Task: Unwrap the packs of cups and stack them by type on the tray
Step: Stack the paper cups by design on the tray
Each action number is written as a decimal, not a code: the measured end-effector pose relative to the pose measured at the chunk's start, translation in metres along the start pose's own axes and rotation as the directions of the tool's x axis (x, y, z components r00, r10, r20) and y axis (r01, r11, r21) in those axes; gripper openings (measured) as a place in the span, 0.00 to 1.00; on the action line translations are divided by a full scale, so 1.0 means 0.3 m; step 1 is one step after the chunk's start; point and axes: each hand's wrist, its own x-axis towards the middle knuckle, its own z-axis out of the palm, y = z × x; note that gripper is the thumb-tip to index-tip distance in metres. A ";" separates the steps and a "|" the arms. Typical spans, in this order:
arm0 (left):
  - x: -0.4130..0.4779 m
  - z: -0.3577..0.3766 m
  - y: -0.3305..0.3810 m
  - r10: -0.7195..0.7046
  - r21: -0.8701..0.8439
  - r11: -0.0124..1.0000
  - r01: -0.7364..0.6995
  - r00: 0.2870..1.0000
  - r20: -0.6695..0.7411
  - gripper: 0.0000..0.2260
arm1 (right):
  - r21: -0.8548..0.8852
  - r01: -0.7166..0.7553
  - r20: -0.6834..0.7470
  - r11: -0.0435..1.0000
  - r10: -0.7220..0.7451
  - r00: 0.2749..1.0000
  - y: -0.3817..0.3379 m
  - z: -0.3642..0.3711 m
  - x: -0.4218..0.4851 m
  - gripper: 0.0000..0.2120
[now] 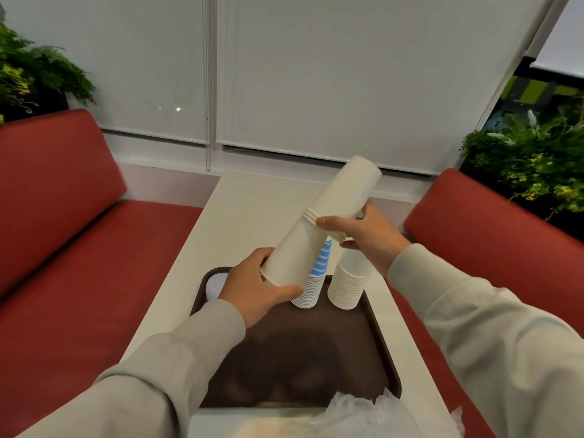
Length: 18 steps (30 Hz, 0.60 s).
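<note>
I hold a long tilted stack of plain white cups (319, 226) above the dark brown tray (300, 358). My left hand (257, 289) grips its lower open end. My right hand (363, 235) grips it near the middle, where several rims show. Behind it on the tray stand a stack of blue-striped cups (311, 286) and a stack of plain white cups (347, 284), both upside down. A white round thing (215, 286), partly hidden by my left hand, lies at the tray's far left corner.
The tray lies on a narrow white table (246, 216) between two red benches (79, 248). Crumpled clear plastic wrap (363, 415) lies at the near edge. Potted plants (537, 159) stand at both sides, and a window with blinds is behind.
</note>
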 end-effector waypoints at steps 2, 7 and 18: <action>0.007 0.005 -0.007 -0.020 0.002 1.000 0.020 1.000 -0.021 0.28 | -0.018 0.019 -0.061 1.000 -0.020 0.998 -0.015 -0.049 0.026 0.39; 0.019 0.012 -0.027 -0.046 -0.029 0.999 0.044 0.998 -0.049 0.29 | -0.178 0.016 -0.237 0.984 -0.058 0.970 -0.012 -0.168 0.069 0.44; 0.052 0.011 -0.066 -0.043 -0.033 0.999 0.040 0.996 -0.081 0.36 | -0.309 -0.127 -0.336 0.943 0.017 0.942 0.111 -0.219 0.111 0.43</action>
